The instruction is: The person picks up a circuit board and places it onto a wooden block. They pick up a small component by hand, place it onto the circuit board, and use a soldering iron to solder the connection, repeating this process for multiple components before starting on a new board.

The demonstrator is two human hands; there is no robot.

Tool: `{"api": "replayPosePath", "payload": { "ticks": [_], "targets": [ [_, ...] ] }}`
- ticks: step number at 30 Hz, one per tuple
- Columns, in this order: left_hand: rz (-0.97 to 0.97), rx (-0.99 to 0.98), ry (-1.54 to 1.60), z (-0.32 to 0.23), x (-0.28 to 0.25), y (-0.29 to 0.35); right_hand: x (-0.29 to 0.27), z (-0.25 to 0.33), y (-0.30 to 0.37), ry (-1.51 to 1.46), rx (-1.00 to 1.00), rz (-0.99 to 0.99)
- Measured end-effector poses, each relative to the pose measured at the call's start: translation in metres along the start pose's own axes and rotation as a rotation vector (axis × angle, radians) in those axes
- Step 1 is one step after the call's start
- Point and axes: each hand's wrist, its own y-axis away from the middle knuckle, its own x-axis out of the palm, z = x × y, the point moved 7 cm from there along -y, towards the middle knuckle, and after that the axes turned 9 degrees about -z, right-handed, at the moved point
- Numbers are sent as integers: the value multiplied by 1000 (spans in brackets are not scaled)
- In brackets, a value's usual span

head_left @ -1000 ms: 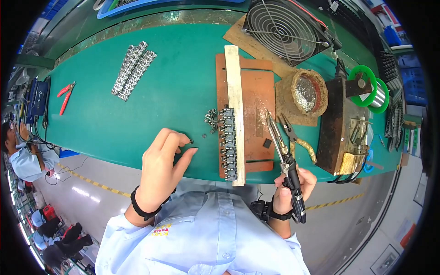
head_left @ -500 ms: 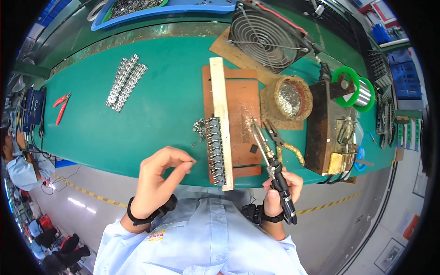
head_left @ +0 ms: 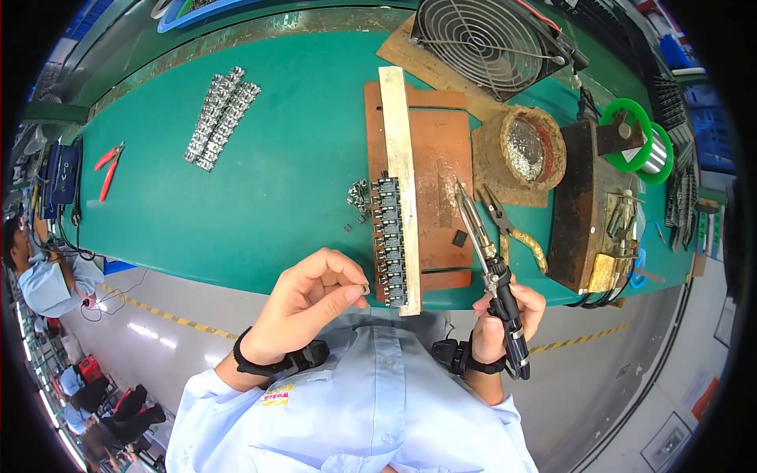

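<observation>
My left hand (head_left: pixel 309 299) is raised near my chest, off the bench edge, and pinches a tiny metal part (head_left: pixel 363 289) between thumb and forefinger. My right hand (head_left: pixel 505 311) grips the black handle of a soldering iron (head_left: pixel 482 244), its tip pointing up over the brown work board (head_left: pixel 441 158). A row of small black components (head_left: pixel 389 240) lines a pale metal bar (head_left: pixel 400 150) on that board. A little heap of loose metal parts (head_left: pixel 359 197) lies just left of the row.
Rows of metal parts (head_left: pixel 221 118) lie at the far left of the green bench (head_left: pixel 276 181), red cutters (head_left: pixel 106 169) beyond. A fan (head_left: pixel 489 43), solder-dross pot (head_left: pixel 530 146), yellow-handled pliers (head_left: pixel 512 232), iron stand (head_left: pixel 583 205) and green solder spool (head_left: pixel 635 142) crowd the right. Another person (head_left: pixel 39 268) sits far left.
My left hand lifted off the bench edge and drew back toward my chest, closing into a pinch on a small part. The right hand kept hold of the soldering iron.
</observation>
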Motion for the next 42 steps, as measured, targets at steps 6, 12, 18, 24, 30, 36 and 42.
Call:
{"api": "replayPosePath", "payload": {
  "ticks": [6, 12, 18, 24, 30, 36, 42],
  "targets": [
    [3, -21, -2, 1, 2, 0, 2, 1, -1, 8, -24, 20],
    [12, 15, -25, 5, 3, 0, 2, 2, -2, 18, -15, 13],
    [-49, 23, -119, 3, 2, 1, 2, 1, -2, 6, -29, 31],
    [-50, 134, -188, -1, 1, 2, 0, 0, -1, -2, -3, 26],
    [-46, 141, -171, -2, -1, 3, 1, 0, 0, 11, 4, 20],
    [-33, 94, -182, -4, 2, 4, 1, 0, -1, 13, -19, 32],
    [-39, 43, -105, 1, 3, 1, 0, 0, -1, 15, -16, 38]
  ]
}}
